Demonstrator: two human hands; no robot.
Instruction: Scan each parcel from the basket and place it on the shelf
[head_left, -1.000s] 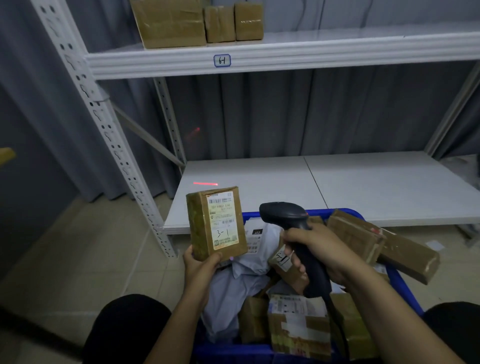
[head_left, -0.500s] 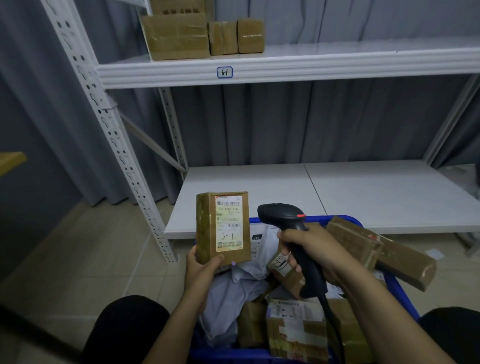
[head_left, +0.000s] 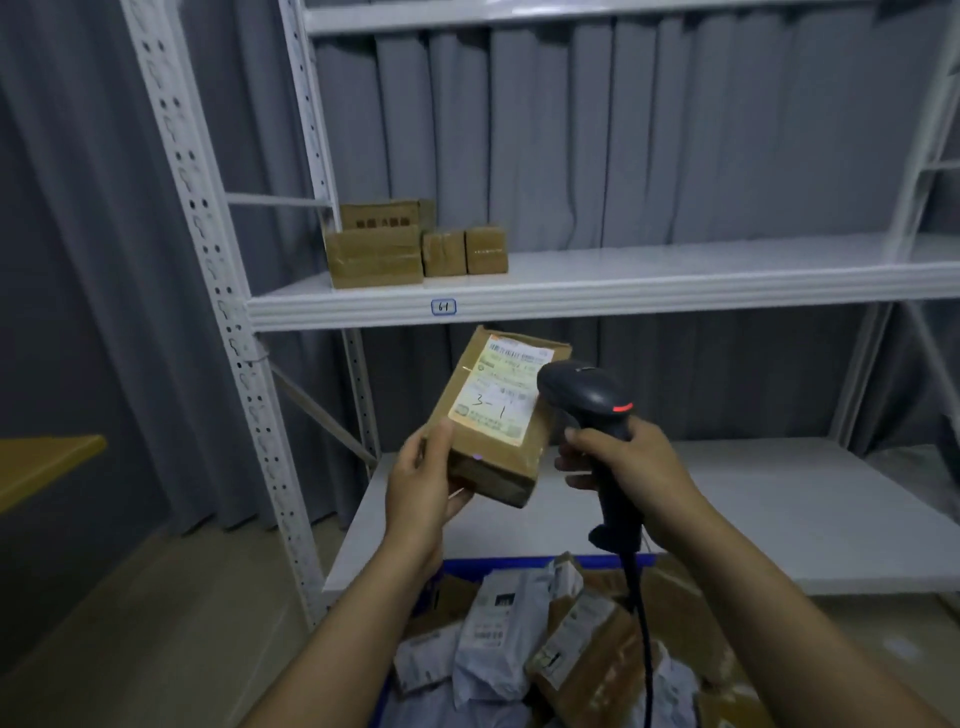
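Now: parcel (head_left: 498, 415) "3-1" before the white shelf (head_left: 623, 283)

A grey curtain (head_left: 623, 130) hangs behind it, and the floor (head_left: 156, 623) is pale tile. My left hand (head_left: 421, 488) grips the brown parcel by its lower end, tilted, above the blue basket (head_left: 467, 564); "3-1" is handwritten on its label. My right hand (head_left: 628, 467) is wrapped round the black scanner (head_left: 587, 392), just beside the parcel. The shelf tag (head_left: 443, 306) reads "61".

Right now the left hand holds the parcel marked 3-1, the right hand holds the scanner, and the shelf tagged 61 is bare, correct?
Not bare: in the head view the shelf tagged 61 carries brown boxes at its left end. The left hand does hold the 3-1 parcel and the right hand the scanner.
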